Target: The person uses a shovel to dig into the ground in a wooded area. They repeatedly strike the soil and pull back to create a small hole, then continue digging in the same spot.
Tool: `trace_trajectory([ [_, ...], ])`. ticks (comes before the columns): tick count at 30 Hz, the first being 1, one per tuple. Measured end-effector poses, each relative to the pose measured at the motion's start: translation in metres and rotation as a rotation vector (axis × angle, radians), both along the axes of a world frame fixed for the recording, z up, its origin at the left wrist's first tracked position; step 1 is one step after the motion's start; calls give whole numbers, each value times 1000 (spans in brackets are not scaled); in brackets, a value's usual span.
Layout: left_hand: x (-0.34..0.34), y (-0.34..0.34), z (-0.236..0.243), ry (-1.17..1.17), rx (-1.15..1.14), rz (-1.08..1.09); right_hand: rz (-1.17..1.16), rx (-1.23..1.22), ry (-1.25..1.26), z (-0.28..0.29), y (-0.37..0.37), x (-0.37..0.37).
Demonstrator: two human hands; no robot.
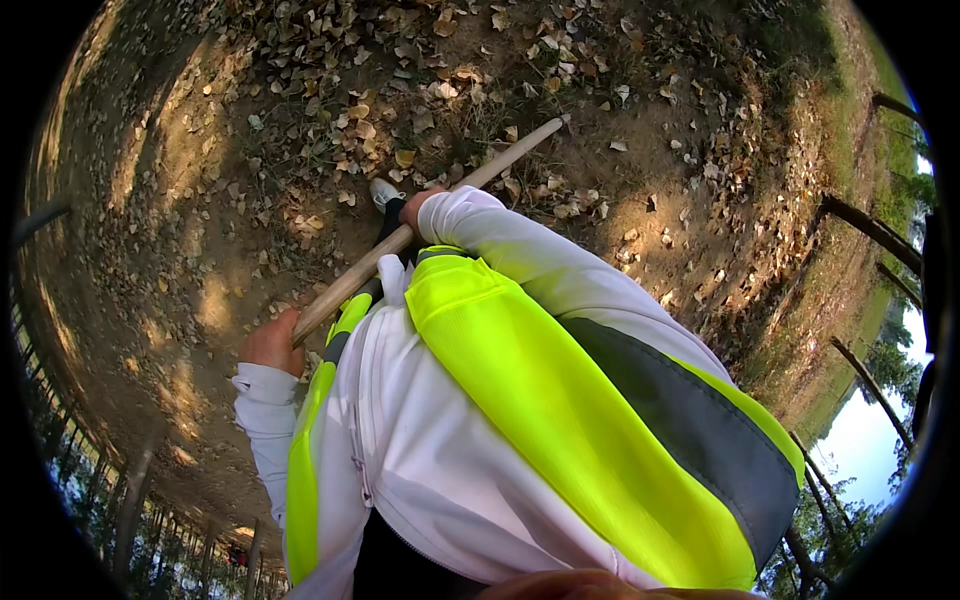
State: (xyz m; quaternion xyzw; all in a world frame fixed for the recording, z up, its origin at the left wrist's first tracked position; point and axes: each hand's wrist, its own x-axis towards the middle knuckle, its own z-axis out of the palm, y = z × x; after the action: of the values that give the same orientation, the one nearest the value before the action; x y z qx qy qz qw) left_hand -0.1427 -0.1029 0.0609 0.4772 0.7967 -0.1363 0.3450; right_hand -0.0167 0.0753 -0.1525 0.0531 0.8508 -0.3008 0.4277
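A long pale wooden pole (365, 265) runs slantwise across the front of my body, from lower left to upper right. My left hand (270, 342) is closed around its lower end, beside my left hip. Higher up, near the middle of the pole, my right hand (418, 208) grips it, partly covered by my white sleeve (470, 210). Past the right hand the pole narrows toward a tip over the leaf-strewn ground. No tool head shows on the visible length. Whatever lies beyond the left hand is hidden.
Dry fallen leaves (350, 120) lie over brown soil (640, 140) with patches of grass. One white shoe (384, 193) shows beneath the pole. Tree trunks (872, 232) stand along the right side, and more trees line the lower left. My yellow-green vest (500, 340) covers much of the view.
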Motion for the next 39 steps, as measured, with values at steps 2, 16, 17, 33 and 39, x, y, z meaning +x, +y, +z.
trace_trajectory([
  [2,-19,-8,19,60,-47,15,-95,-85,116,7,-18,-22],
  [16,-57,35,-56,-149,10,-200,-25,186,-256,-26,36,-3],
  [17,-55,39,-59,-164,8,-205,-125,200,-149,-38,38,8],
  [33,-141,-1,21,86,2,-216,-334,-31,85,26,-26,-109],
  [39,-151,41,33,113,24,-292,-437,2,144,21,-5,-111],
])
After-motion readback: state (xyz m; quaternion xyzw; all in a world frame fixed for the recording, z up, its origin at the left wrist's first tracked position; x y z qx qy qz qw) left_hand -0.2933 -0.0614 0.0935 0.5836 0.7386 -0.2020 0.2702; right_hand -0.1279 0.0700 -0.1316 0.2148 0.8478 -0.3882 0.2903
